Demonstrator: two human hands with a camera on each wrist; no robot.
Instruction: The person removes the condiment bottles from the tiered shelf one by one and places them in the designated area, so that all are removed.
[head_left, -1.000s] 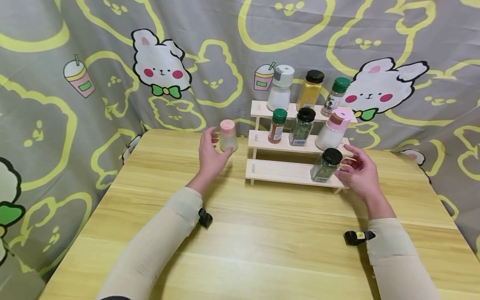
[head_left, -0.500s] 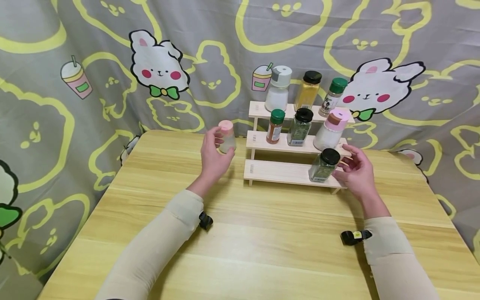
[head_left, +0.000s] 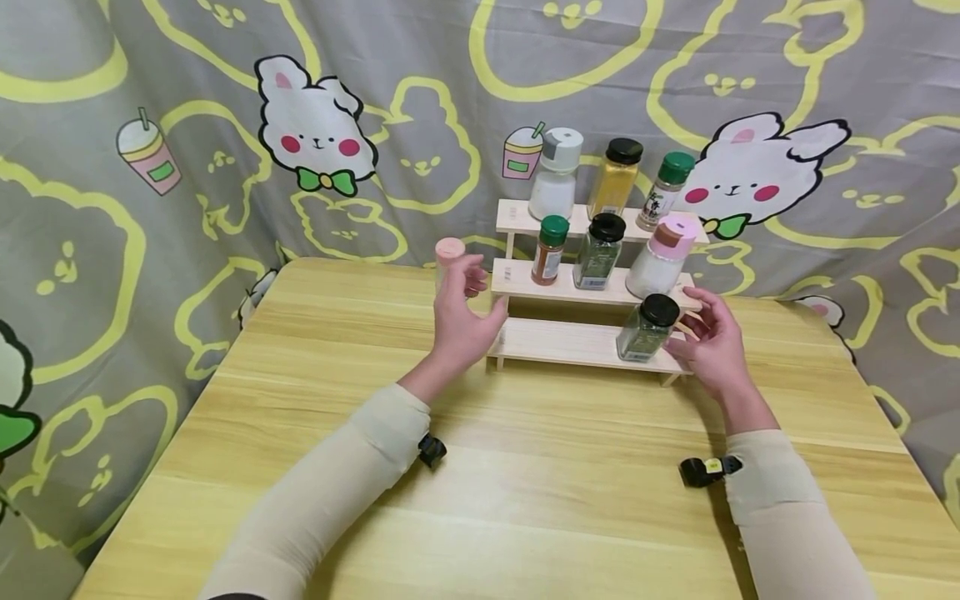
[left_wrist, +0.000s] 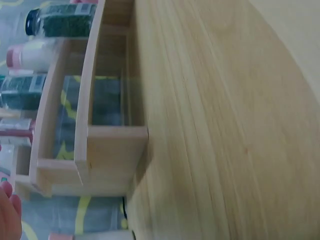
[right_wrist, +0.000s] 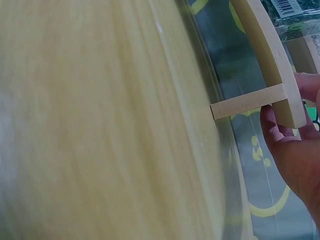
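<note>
A three-tier wooden spice rack (head_left: 558, 343) stands toward the back of the table. My right hand (head_left: 722, 348) grips the right end of its lowest shelf; in the right wrist view the thumb lies over the board and fingers (right_wrist: 272, 131) reach beneath. Right beside that grip, a black-lidded jar of green herbs (head_left: 643, 333) stands on the same shelf. At the rack's left end my left hand (head_left: 463, 321) holds nothing, its fingers loosely bent and thumb apart. Behind it is a pink-capped shaker (head_left: 450, 248) on the table, its body mostly hidden by the hand.
On the middle shelf stand a green-lidded red spice bottle (head_left: 549, 254), a second herb jar (head_left: 597, 257) and a pink-capped white shaker (head_left: 655, 271). The top shelf bears a white-capped shaker (head_left: 553, 187), a yellow spice jar (head_left: 615, 183) and a green-lidded bottle (head_left: 662, 196). A patterned curtain (head_left: 427, 50) hangs behind.
My left hand has moved right, away from the pink-capped shaker, to the rack's left end. That shaker stays in place. My right hand keeps its hold on the shelf end.
</note>
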